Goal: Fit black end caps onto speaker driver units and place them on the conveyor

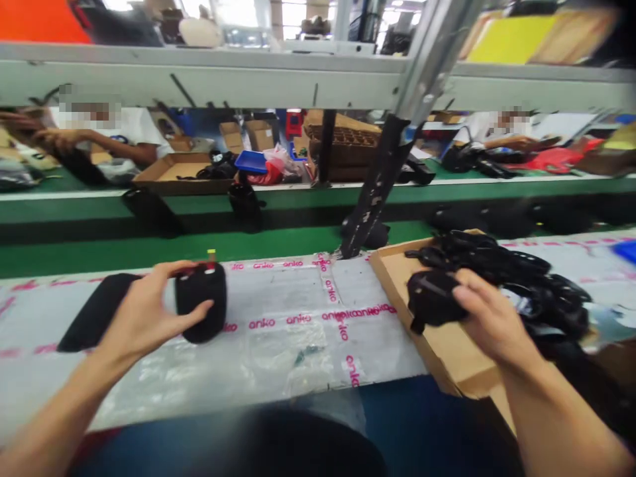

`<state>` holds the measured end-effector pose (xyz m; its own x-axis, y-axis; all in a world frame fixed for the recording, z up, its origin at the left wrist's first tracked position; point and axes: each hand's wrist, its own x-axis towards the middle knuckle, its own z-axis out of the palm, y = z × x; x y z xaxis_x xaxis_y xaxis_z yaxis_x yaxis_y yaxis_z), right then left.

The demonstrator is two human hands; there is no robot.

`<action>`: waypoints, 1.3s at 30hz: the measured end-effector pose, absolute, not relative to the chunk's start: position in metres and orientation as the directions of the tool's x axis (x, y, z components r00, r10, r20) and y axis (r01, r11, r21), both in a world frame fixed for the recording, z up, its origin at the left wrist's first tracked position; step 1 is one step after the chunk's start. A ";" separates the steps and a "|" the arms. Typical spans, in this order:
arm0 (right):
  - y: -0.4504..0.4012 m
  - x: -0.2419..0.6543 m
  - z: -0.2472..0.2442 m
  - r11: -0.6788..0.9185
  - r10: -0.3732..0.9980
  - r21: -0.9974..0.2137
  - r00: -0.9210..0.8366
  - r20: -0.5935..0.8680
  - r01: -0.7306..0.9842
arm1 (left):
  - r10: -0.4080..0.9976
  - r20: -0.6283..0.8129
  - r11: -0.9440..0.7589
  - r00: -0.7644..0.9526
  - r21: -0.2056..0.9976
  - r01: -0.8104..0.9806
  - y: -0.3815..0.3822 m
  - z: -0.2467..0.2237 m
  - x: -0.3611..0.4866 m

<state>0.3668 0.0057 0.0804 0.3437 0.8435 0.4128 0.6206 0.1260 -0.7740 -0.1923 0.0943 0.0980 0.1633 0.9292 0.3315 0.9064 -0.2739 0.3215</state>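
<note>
Gripping a black fabric-covered cylinder (201,303) in the left hand (142,311), fingers curled firmly around it, the person has the right hand (491,315) just over a cardboard tray (437,338), its fingers together and clamped on a black padded piece (432,298) beside a heap of black pieces (501,271). Left of that tray, a flat black sleeve (97,311) lies on clear plastic sheeting (283,358) (taped with pink "anko" print), while beyond the tray a green conveyor belt (213,245) runs past a co-worker (497,132) and stacked cardboard boxes (248,136).
</note>
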 end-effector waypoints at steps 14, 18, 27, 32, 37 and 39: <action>-0.014 0.219 -0.053 0.189 0.941 -0.471 -0.022 0.337 0.862 | 0.985 -0.072 -0.114 0.159 0.425 0.898 0.041 0.027 -0.112; -0.018 0.189 -0.027 0.248 0.959 -0.800 -0.019 0.283 0.546 | 0.972 -0.068 -0.113 0.223 0.701 0.704 0.045 0.037 -0.107; 0.003 0.133 -0.022 0.292 0.955 -0.956 -0.070 0.289 0.038 | 0.872 0.340 -0.368 0.352 0.930 0.016 0.033 -0.012 -0.045; -0.013 0.124 -0.033 0.224 0.969 -0.972 0.086 0.230 0.073 | 0.883 0.423 -0.440 0.205 0.897 0.045 0.018 -0.027 -0.018; -0.029 0.111 -0.023 0.192 0.954 -0.978 0.220 0.205 0.082 | 0.906 0.419 -0.422 0.065 0.905 0.057 -0.006 -0.025 0.000; -0.030 0.109 -0.019 0.184 0.954 -0.978 0.222 0.202 0.098 | 0.913 0.400 -0.404 0.080 0.914 0.035 -0.008 -0.019 -0.003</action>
